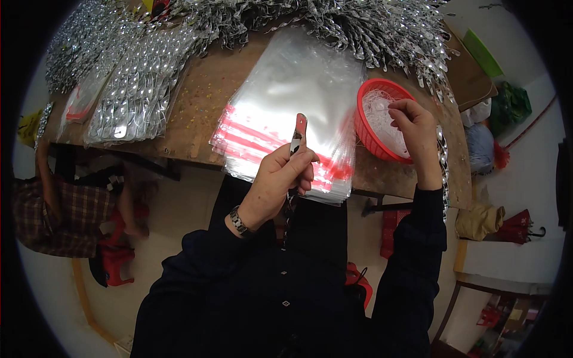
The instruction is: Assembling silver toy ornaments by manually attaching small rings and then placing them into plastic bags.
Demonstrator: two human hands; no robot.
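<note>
My left hand is closed round a shiny silver twisted strip. Its flat, rounded upper end, with a small hole, stands up past my thumb, and the rest hangs down below the fist. Over the rim of a round red plastic basket, my right hand has thumb and forefinger pinched together. Fine white, thread-like pieces fill the basket; whether one is between my fingertips is too small to make out. Beneath my left hand lies a stack of clear plastic bags with red bands at the near end.
Silver twisted strips are heaped along the table's far side, with bagged ones at left. More strips hang beside my right forearm. A person in a checked garment sits at left. A red stool stands below the table.
</note>
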